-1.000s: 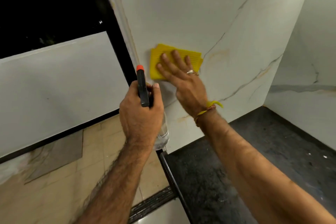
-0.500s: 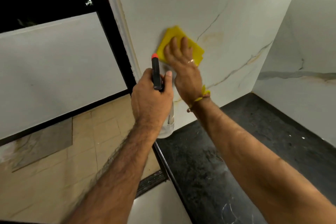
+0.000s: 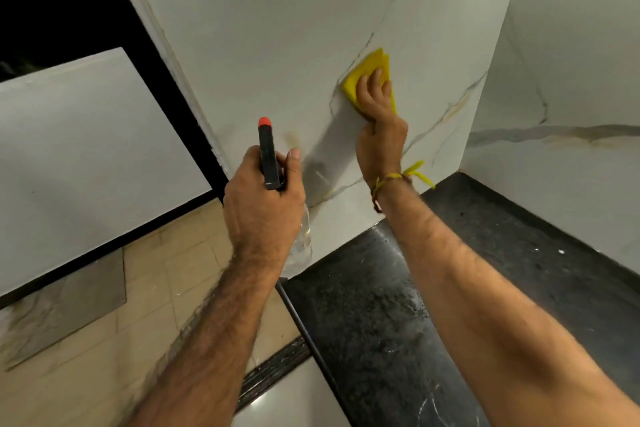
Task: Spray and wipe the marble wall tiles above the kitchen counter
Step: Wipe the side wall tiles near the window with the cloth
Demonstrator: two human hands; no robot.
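Compared with half a second earlier, the right hand [image 3: 379, 114] and its yellow cloth [image 3: 369, 74] lie farther right along the marble wall [image 3: 277, 45], well apart from the left hand [image 3: 265, 198]; then they were just beside it. The cloth now covers part of a dark vein in the tile. The left hand and spray bottle [image 3: 269, 152] keep much the same pose.

Right hand: arm stretched forward, palm to the wall, fingers [image 3: 375, 78] straight and together, pressing the cloth flat against the tile. A yellow thread band [image 3: 401, 178] circles the wrist.

Left hand: fingers curled round the bottle's black head, thumb up along its right side; the orange nozzle points up toward the wall without touching it.

The bottle's clear body [image 3: 304, 236] shows only as a sliver below the left hand; the trigger is hidden. Most of the cloth lies under the right hand, with only its upper corner and edges visible. The dark counter [image 3: 381, 322] meets the wall below both arms. A pale smear on the tile between the hands is too blurred to identify.
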